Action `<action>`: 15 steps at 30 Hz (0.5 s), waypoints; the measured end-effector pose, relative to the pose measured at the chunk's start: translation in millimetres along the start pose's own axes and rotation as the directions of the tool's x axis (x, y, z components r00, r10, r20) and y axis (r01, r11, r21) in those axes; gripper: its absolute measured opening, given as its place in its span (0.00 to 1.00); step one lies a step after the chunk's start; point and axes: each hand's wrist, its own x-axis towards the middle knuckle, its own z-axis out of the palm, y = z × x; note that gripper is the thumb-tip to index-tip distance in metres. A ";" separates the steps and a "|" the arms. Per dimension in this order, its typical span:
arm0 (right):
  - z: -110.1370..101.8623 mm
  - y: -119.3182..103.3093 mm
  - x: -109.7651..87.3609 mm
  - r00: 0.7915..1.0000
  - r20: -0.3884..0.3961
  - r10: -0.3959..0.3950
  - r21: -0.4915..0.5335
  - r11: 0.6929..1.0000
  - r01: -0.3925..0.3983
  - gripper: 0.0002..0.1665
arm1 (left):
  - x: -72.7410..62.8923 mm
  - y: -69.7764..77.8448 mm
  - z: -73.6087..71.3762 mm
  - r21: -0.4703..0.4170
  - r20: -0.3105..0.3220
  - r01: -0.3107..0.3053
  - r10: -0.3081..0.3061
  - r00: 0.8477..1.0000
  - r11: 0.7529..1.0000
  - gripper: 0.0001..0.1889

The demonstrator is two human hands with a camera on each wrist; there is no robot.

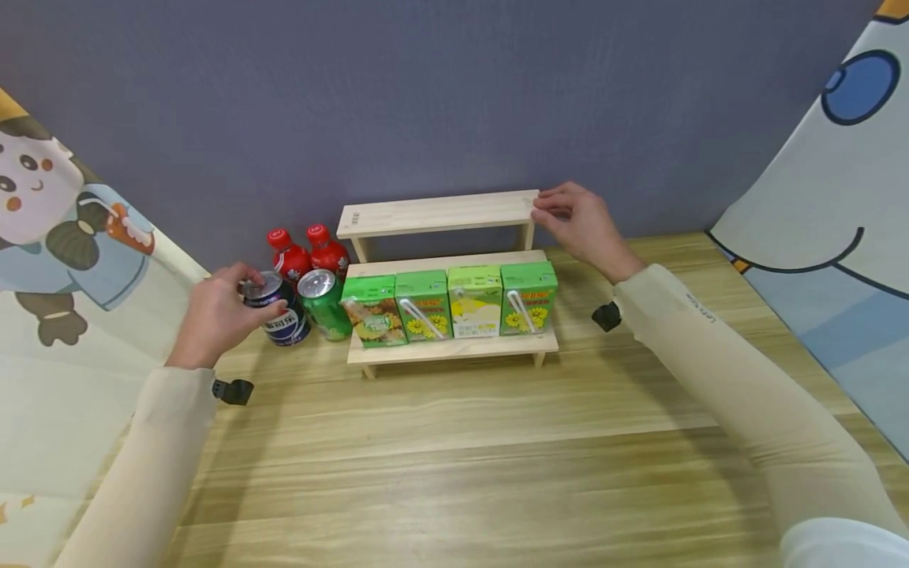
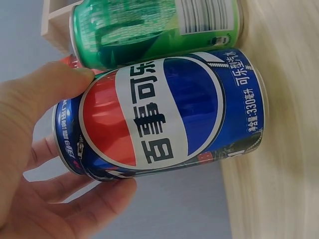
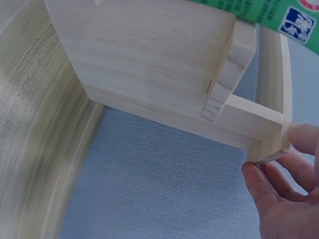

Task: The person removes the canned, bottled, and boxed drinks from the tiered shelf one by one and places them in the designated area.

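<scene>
Sleeves (image 1: 753, 410) nearest, I see the left hand (image 1: 223, 312) half-curled around the can (image 1: 286, 325), right hand (image 1: 582, 229) pinching the shelf (image 1: 440, 211); apparently the grasping step, lifting would want firmness.

Left grip (image 1: 222, 310) curled, thumb (image 2: 60, 82) opposite fingers (image 2: 107, 204); left forearm (image 1: 135, 465) behind it. Right grip (image 1: 584, 227) pinched, right forearm (image 1: 738, 394) slanting behind it.

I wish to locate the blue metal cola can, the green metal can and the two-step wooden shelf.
Blue metal cola can (image 2: 160, 115): left wrist view, printed side.
Green metal can (image 1: 329, 310): head view, side wall.
Two-step wooden shelf (image 1: 440, 211): head view, bare upper board.
</scene>
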 end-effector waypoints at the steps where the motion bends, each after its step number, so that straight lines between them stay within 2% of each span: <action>1: -0.2 -0.1 -0.1 1.000 0.000 0.001 0.002 1.000 -0.001 0.21 | -0.2 0.4 0.4 0.000 0.001 0.000 0.000 1.000 1.000 0.24; 15: -4.5 -0.2 -1.9 1.000 0.023 0.001 0.010 1.000 -0.001 0.20 | -2.3 0.2 7.0 0.016 -0.022 -0.041 0.041 0.999 0.999 0.21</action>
